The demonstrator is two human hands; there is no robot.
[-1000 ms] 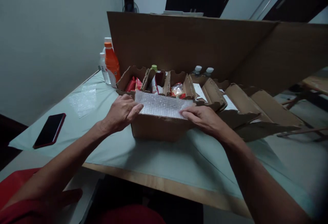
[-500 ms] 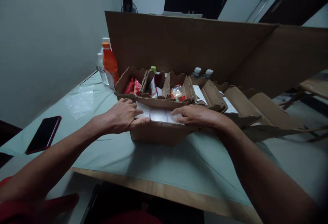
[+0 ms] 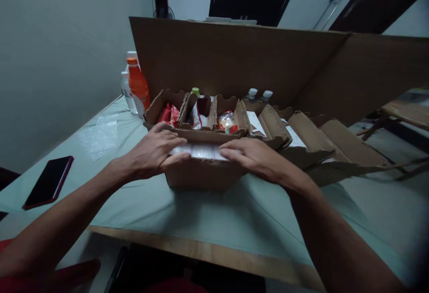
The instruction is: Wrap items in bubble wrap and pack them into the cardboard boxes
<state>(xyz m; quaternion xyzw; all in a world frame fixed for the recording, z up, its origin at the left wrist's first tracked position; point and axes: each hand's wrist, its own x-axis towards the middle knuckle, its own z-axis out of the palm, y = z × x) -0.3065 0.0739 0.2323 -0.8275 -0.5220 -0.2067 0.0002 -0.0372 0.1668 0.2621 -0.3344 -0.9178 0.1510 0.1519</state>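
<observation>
A low cardboard box with cardboard dividers stands on the table before me. Its back cells hold red snack packets, a wrapped packet and a green-capped bottle. In the front compartment lies a sheet of bubble wrap. My left hand lies on its left end with fingers spread flat and the thumb along the box's front edge. My right hand presses flat on its right end.
A tall cardboard lid rises behind the box. An orange bottle and a clear bottle stand at the back left. A dark phone and a second bubble wrap sheet lie on the pale green table cover. Cardboard flaps spread right.
The bubble wrap sheet went from lying over the box's front edge down into the front compartment. Both hands followed it and now lie flat on it.
</observation>
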